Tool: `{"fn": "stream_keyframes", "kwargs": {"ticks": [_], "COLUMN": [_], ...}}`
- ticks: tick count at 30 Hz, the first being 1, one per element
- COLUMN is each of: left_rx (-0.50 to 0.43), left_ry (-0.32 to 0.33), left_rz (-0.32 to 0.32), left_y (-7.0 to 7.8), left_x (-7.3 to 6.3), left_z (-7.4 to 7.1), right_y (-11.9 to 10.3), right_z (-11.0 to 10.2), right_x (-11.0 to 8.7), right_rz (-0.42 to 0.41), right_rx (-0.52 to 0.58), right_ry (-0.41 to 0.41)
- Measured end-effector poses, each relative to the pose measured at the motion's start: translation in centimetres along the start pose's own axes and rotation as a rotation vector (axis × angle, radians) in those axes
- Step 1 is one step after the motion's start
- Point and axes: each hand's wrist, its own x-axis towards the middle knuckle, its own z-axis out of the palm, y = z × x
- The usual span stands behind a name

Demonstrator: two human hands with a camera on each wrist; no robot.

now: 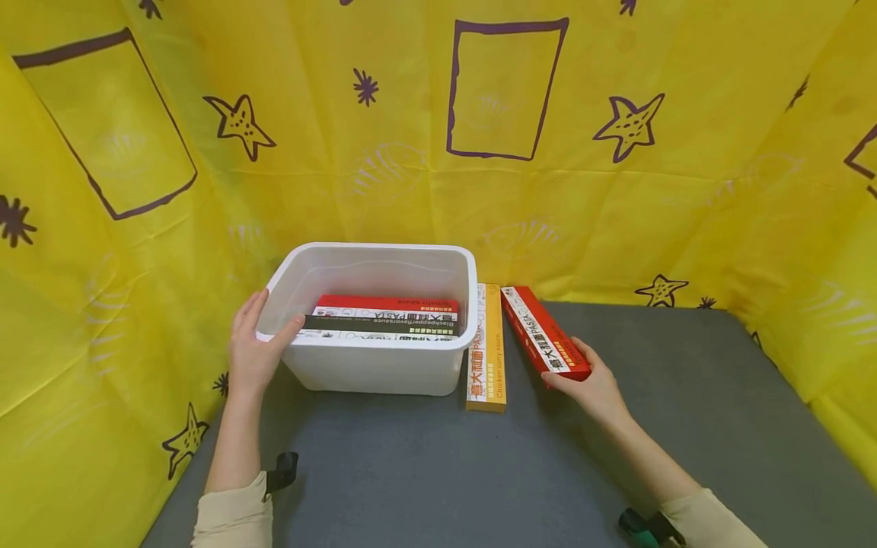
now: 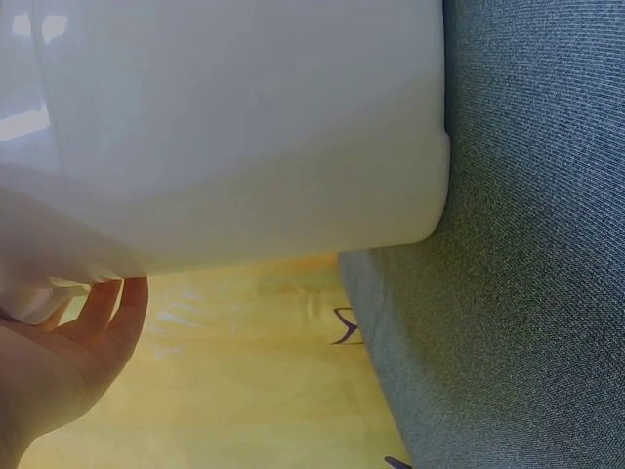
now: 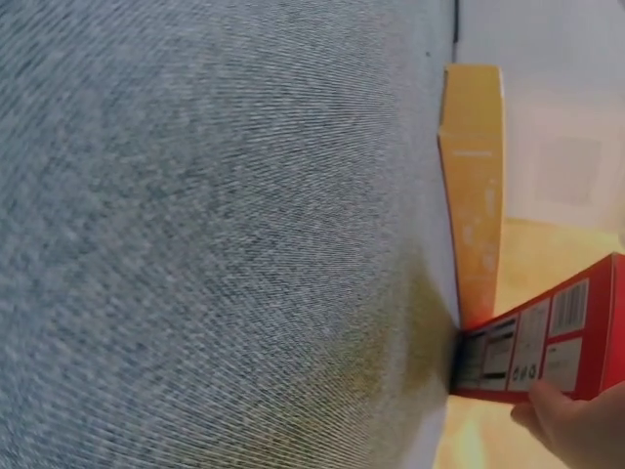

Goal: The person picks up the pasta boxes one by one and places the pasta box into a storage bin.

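A white plastic bin (image 1: 373,369) stands on the grey surface. My left hand (image 1: 253,342) grips its left front corner, thumb over the front rim, fingers along the left side; the left wrist view shows the fingers (image 2: 122,318) against the bin's wall. Inside lie a red pasta box (image 1: 384,304) and a dark "Blackpepper" pasta box (image 1: 380,326). With my right hand (image 1: 596,384) I hold another red pasta box (image 1: 544,331) by its near end, which looks raised off the surface in the right wrist view. Between it and the bin lies a yellow "Chicken curry" pasta box (image 1: 486,350).
A yellow curtain (image 1: 411,198) with dark star and frame drawings hangs behind and along both sides. The grey cloth-like tabletop (image 1: 438,472) extends in front of the bin and to the right. Dark straps (image 1: 281,472) sit on both wrists.
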Motion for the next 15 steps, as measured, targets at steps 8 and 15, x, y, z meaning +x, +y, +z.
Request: {"fn": "stream_keyframes", "kwargs": {"ticks": [8, 15], "left_rx": [-0.003, 0.005], "left_ry": [0.001, -0.005], "left_rz": [0.003, -0.014], "left_y": [0.0, 0.1], "left_x": [0.0, -0.1], "left_z": [0.0, -0.1], "right_y": [-0.6, -0.9], "right_z": [-0.8, -1.4], "right_x": [-0.4, -0.5], "right_rz": [-0.024, -0.046], "right_rx": [0.122, 0.210], "right_ry": [0.071, 0.118]}}
